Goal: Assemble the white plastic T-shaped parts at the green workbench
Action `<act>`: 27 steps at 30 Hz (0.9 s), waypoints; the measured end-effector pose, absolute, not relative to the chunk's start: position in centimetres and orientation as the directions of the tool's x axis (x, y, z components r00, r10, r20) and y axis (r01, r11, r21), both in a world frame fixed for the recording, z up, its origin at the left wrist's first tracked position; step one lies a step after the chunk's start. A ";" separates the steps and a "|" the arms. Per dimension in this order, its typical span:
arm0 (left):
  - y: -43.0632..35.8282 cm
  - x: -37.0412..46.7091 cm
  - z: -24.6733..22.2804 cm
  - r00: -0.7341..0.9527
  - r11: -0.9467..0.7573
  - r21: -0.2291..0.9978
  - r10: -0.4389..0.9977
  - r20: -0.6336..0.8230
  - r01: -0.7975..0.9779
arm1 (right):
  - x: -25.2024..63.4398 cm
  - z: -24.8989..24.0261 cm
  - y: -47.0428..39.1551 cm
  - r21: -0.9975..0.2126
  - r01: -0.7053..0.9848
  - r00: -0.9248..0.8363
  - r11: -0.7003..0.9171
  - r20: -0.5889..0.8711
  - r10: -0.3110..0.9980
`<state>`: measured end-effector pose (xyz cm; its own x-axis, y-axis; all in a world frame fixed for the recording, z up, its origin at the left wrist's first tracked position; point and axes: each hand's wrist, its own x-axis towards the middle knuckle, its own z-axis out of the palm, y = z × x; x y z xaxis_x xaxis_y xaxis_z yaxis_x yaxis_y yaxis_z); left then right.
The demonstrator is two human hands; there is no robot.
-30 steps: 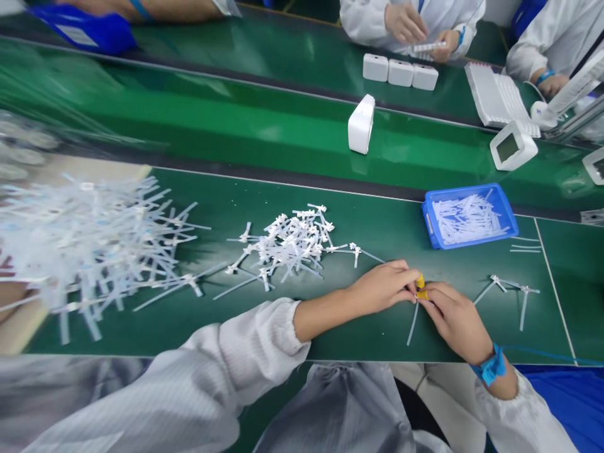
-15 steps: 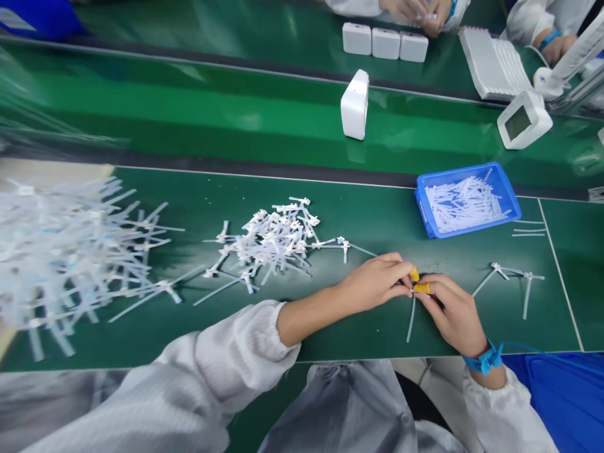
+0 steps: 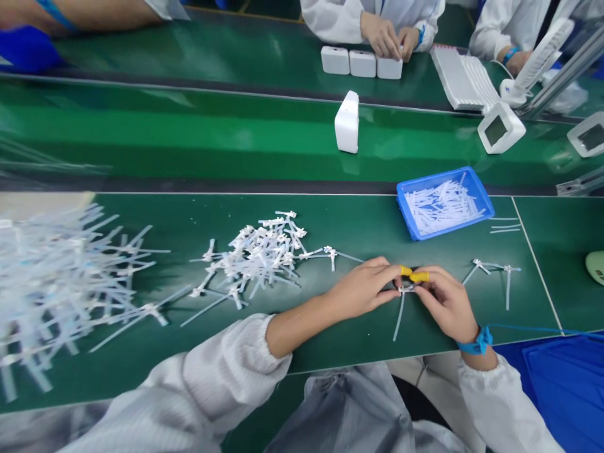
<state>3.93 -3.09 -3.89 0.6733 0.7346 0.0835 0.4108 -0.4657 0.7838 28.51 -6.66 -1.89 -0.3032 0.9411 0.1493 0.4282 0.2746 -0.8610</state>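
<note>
My left hand [image 3: 361,290] and my right hand [image 3: 448,304] meet over the green bench, fingertips pinched on a small white tube fitting [image 3: 404,289]. A thin translucent tube [image 3: 399,318] hangs from it toward the bench's front edge. Yellow finger covers [image 3: 419,277] sit on fingers of both hands, and a blue wrist strap [image 3: 477,343] circles my right wrist. Left of my hands lies a pile of white fittings with short tubes [image 3: 264,248]. Two joined fittings with tubes [image 3: 491,267] rest to the right of my right hand.
A blue tray [image 3: 414,229] of short white tubes stands behind my hands, with loose tubes [image 3: 504,224] beside it. At far left is a larger, blurred heap of tubed fittings [image 3: 61,277]. White devices [image 3: 347,123] sit on the green conveyor; co-workers' hands [image 3: 389,38] are beyond.
The view has shifted, so the bench items sit further left. My fingertips have drawn slightly apart, showing more of the fitting. A co-worker's arm has appeared at upper left.
</note>
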 end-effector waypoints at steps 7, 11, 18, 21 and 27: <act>-3.2 3.9 -3.2 0.532 -0.499 0.804 0.799 0.280 0.325 | 28.1 -3.2 -7.0 -0.975 0.222 -0.049 0.030 0.020 0.999; -3.9 4.3 -3.1 0.386 -0.329 0.909 0.897 0.215 0.257 | 26.3 -3.2 -8.0 -0.997 0.069 0.098 -0.026 -0.019 0.995; -5.6 5.1 -3.3 0.415 -0.155 0.974 0.907 0.075 0.163 | 23.1 -3.7 -10.8 -0.997 -0.058 0.108 -0.051 -0.057 0.993; -5.5 5.1 -3.3 0.436 -0.179 0.968 0.896 0.085 0.178 | 23.0 -3.6 -11.0 -0.998 -0.031 0.111 -0.054 -0.057 0.992; -5.5 5.0 -3.3 0.477 -0.302 0.914 0.867 0.144 0.273 | 23.7 -3.2 -10.7 -0.999 0.035 0.075 0.007 0.010 0.997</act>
<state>5.00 -5.49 -3.34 0.4766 0.8673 0.1439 0.2730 -0.3016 0.9135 23.67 -10.68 -3.19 0.0750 0.9971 0.0101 0.0351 0.0075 -0.9994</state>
